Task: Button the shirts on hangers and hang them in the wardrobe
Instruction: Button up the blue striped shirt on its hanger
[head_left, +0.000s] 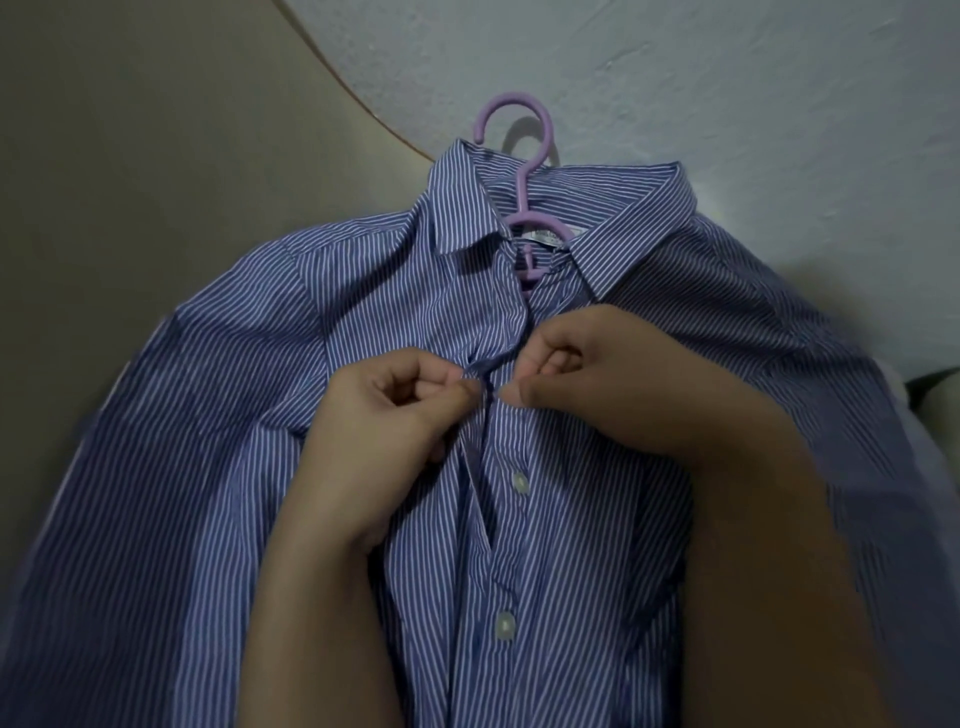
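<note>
Striped shirt (208, 415) is laid flat on lilac hanger (530, 218). Placket edges are pinched tight by left hand (384, 415) and right hand (597, 384). Button is hidden. Risk: wrong hole gets picked and front is skewed, or button is lost in bunched fabric.

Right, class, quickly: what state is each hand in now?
Left hand: closed, pinching the striped shirt at its front opening.
Right hand: closed, pinching the shirt's other front edge.
</note>
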